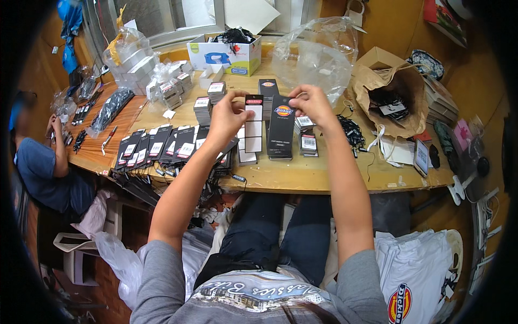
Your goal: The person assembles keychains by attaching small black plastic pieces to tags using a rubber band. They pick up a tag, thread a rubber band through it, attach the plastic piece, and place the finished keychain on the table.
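Table (pixel 302 177), wooden. Black tag (pixel 280 132), over the table's near side: right hand (pixel 313 106) grasping its upper corner. Narrower panelled card (pixel 253 129), just left: left hand (pixel 229 113) pinching it. Step, apparently: pairing; next likely calls for alignment.

Grey short-sleeved T-shirt (pixel 162 275), pale script lettering (pixel 270 284), printed buildings (pixel 243 297), dark trousers (pixel 254 227)

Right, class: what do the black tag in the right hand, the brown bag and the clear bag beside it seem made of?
Black tag: probably smooth card, flat and crisp-edged.
Brown bag: likely matte paper, given its creases.
Clear bag: apparently glossy plastic, see-through and glinting.
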`<state>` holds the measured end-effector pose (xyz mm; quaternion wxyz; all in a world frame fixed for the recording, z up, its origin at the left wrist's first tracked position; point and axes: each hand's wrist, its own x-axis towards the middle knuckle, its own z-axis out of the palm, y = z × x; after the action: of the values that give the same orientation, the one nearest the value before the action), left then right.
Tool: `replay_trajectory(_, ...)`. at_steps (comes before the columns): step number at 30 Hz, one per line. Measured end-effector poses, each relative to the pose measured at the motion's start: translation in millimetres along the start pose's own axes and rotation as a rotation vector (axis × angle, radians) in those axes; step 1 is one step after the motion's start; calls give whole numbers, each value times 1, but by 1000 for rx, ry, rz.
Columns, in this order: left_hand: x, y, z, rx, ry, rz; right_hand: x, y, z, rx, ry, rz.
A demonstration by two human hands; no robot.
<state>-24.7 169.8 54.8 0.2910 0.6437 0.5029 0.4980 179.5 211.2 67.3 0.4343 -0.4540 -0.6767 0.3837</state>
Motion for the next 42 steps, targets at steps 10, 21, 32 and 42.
replay_trajectory(10, -70, 23, 34, -425, -165, -73, -77, -18, -2, 92, -99, 13)
replay_trajectory(21, -121, 33, 32, 79, 112, 736, -67, 41, -16, -627, 97, 77)
replay_trajectory(32, -136, 17, 31, -419, 74, 174, -64, 49, -20, -391, 294, 23)
replay_trajectory(42, -147, 1, 57, -571, -130, -200, -167, 7, 20, 163, 80, -45)
